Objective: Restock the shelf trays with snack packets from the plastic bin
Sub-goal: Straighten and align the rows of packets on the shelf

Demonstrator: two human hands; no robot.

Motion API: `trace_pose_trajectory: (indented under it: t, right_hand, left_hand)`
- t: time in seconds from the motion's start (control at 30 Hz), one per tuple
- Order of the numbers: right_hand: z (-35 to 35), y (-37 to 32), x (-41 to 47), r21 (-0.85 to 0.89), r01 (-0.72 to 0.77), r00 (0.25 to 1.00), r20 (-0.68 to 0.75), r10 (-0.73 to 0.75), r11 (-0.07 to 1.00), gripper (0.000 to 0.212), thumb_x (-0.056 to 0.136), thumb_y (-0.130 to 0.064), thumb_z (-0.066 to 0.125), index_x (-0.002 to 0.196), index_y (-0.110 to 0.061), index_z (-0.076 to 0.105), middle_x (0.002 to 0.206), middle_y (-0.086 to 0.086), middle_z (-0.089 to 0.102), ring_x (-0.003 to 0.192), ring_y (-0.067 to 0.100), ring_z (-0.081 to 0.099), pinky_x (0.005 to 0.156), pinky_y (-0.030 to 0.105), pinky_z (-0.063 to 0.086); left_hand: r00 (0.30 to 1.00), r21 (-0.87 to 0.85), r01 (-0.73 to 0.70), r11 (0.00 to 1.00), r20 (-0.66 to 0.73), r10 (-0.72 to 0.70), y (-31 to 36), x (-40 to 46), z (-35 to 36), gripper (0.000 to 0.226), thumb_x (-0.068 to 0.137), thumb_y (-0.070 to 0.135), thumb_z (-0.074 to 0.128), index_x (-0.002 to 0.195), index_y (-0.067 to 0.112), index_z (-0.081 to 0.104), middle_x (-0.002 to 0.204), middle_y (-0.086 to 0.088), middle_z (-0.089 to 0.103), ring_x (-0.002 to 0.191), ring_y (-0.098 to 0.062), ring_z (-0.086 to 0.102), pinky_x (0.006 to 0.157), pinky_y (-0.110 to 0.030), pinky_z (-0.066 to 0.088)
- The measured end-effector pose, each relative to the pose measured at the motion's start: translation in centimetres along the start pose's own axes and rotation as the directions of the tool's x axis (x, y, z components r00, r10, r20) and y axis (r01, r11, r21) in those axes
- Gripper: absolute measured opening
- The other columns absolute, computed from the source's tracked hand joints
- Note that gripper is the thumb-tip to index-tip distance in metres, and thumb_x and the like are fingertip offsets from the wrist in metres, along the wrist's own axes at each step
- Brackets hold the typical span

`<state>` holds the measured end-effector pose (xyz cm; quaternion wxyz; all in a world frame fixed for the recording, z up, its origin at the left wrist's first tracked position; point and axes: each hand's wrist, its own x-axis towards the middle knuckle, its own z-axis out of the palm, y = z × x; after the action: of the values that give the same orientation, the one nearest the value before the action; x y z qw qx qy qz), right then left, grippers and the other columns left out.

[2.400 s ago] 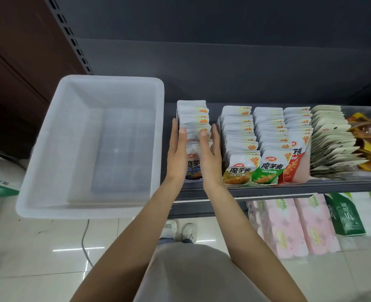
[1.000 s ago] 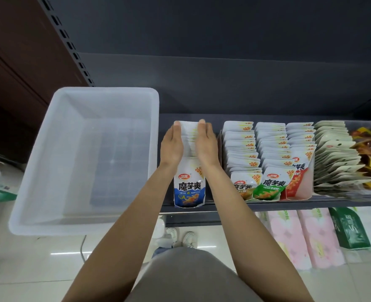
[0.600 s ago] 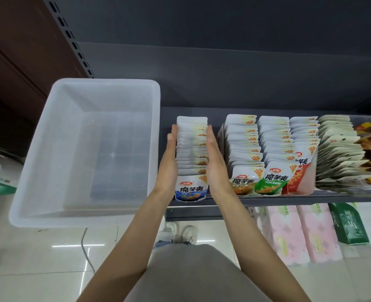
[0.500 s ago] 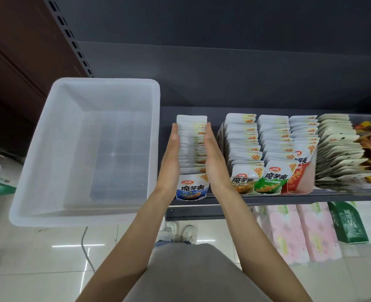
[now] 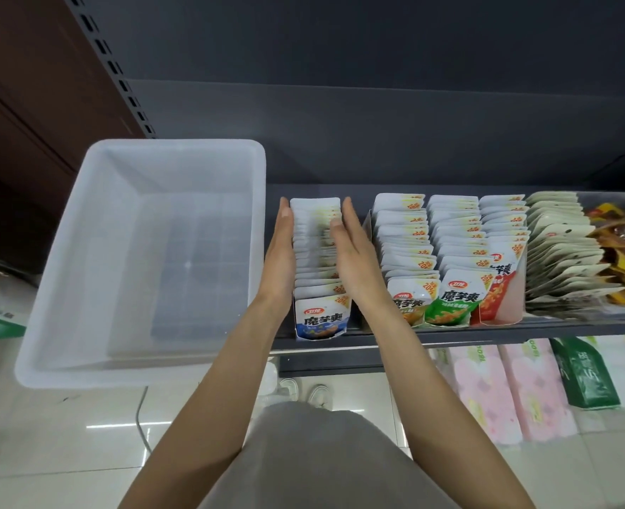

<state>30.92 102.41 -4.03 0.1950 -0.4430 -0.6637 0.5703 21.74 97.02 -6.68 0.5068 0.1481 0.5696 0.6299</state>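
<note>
White packets with a blue-fronted one leading are standing in a row (image 5: 318, 262) near the shelf's (image 5: 450, 330) front edge, left hand (image 5: 279, 259) and right hand (image 5: 355, 259) pressing its sides, fingers straight; the translucent bin (image 5: 83, 251) is sitting beside them.

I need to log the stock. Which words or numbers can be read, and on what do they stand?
"魔芋爽": blue front packet, green front packet.
"20%": orange corner tags of the packet rows.
"卫龙" red logo: small, uncertain.
Tissue packs below: print unreadable.
</note>
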Motion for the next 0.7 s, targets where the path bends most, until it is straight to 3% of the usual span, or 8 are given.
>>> trace_pose_trajectory:
  t: [0.37, 0.5, 0.53, 0.57, 0.6, 0.63, 0.67, 0.7]
  right_hand:
    - [-0.2, -0.6, -0.4, 0.056, -0.061, 0.993, 0.104, 0.055, 0.997, 0.065, 0.1, -0.049, 0.03, 0.15, -0.032, -0.006, 0.159, -0.012, -0.001, 0.145, 0.006, 0.006, 0.119, 0.034, 0.011]
    - [-0.9, -0.9, -4.2, 0.312, -0.228, 0.972, 0.122, 0.199, 0.922, 0.059, 0.097, -0.057, 0.03, 0.15, -0.031, 0.023, 0.142, -0.011, 0.046, 0.13, 0.01, 0.045, 0.112, 0.037, 0.035]
    - [-1.1, -1.8, -5.3, 0.315, -0.249, 0.968, 0.115, 0.224, 0.916, 0.055, 0.1, -0.05, 0.028, 0.15, -0.026, 0.024, 0.14, -0.01, 0.048, 0.131, 0.014, 0.045, 0.109, 0.034, 0.037]
    - [-1.3, -2.3, -6.2, 0.302, -0.252, 0.967, 0.124, 0.224, 0.919, 0.053, 0.102, -0.041, 0.024, 0.15, -0.02, 0.023, 0.143, -0.005, 0.043, 0.136, 0.018, 0.038, 0.107, 0.028, 0.038]
    - [-1.4, -2.7, -7.0, 0.29, -0.239, 0.967, 0.155, 0.201, 0.927, 0.052, 0.103, -0.034, 0.022, 0.15, -0.013, 0.02, 0.147, 0.0, 0.035, 0.139, 0.019, 0.031, 0.102, 0.019, 0.036]
    - [-1.3, -2.7, -7.6, 0.291, -0.217, 0.97, 0.171, 0.173, 0.932, 0.052, 0.102, -0.033, 0.022, 0.149, -0.009, 0.019, 0.15, 0.003, 0.03, 0.138, 0.017, 0.029, 0.096, 0.014, 0.034]
    - [-1.3, -4.0, -8.3, 0.284, -0.213, 0.969, 0.186, 0.165, 0.935, 0.056, 0.101, -0.036, 0.024, 0.147, -0.005, 0.024, 0.152, 0.003, 0.026, 0.133, 0.013, 0.033, 0.096, 0.013, 0.031]
    - [-1.5, -3.8, -8.3, 0.291, -0.227, 0.964, 0.201, 0.173, 0.929, 0.06, 0.099, -0.042, 0.027, 0.146, -0.004, 0.029, 0.153, 0.003, 0.025, 0.128, 0.009, 0.037, 0.097, 0.014, 0.029]
  left_hand:
    - [0.999, 0.048, 0.014, 0.999, 0.035, -0.015, 0.6, -1.5, 0.0, 0.075, 0.082, 0.074, 0.045, 0.144, 0.033, 0.034, 0.144, 0.003, 0.044, 0.131, -0.017, 0.044, 0.11, -0.044, 0.034]
    - [0.999, -0.081, 0.018, 0.997, 0.034, -0.015, -1.1, -3.4, 0.4, 0.039, 0.101, 0.045, 0.013, 0.096, 0.04, 0.051, 0.081, 0.026, 0.07, 0.074, 0.013, 0.063, 0.062, -0.014, 0.052]
    - [0.998, -0.054, 0.056, 0.997, -0.001, -0.056, -2.7, -3.1, 1.0, 0.038, 0.098, 0.053, 0.013, 0.094, 0.046, 0.05, 0.086, 0.029, 0.069, 0.069, 0.019, 0.059, 0.076, -0.008, 0.049]
    - [0.995, 0.0, 0.101, 0.995, -0.006, -0.101, -4.6, -2.3, 1.1, 0.042, 0.092, 0.067, 0.016, 0.095, 0.049, 0.053, 0.104, 0.029, 0.066, 0.068, 0.025, 0.054, 0.061, -0.038, 0.055]
    - [0.984, 0.024, 0.176, 0.984, 0.023, -0.177, -5.3, -2.5, 0.8, 0.046, 0.083, 0.079, 0.019, 0.099, 0.054, 0.054, 0.12, 0.03, 0.059, 0.068, 0.029, 0.048, 0.039, -0.043, 0.021]
    - [0.981, 0.016, 0.196, 0.98, -0.011, -0.196, -6.9, -1.4, 0.9, 0.047, 0.078, 0.085, 0.021, 0.099, 0.058, 0.053, 0.126, 0.032, 0.053, 0.07, 0.03, 0.045, 0.088, -0.039, 0.052]
    - [0.979, -0.004, 0.203, 0.979, -0.004, -0.203, -8.3, -0.3, 0.2, 0.046, 0.077, 0.086, 0.02, 0.098, 0.061, 0.052, 0.124, 0.033, 0.053, 0.075, 0.029, 0.044, 0.105, -0.014, 0.021]
    - [0.98, 0.015, 0.199, 0.98, 0.017, -0.199, -7.9, -0.5, 0.4, 0.045, 0.078, 0.085, 0.02, 0.097, 0.06, 0.052, 0.122, 0.032, 0.055, 0.083, 0.027, 0.045, 0.103, -0.022, 0.037]
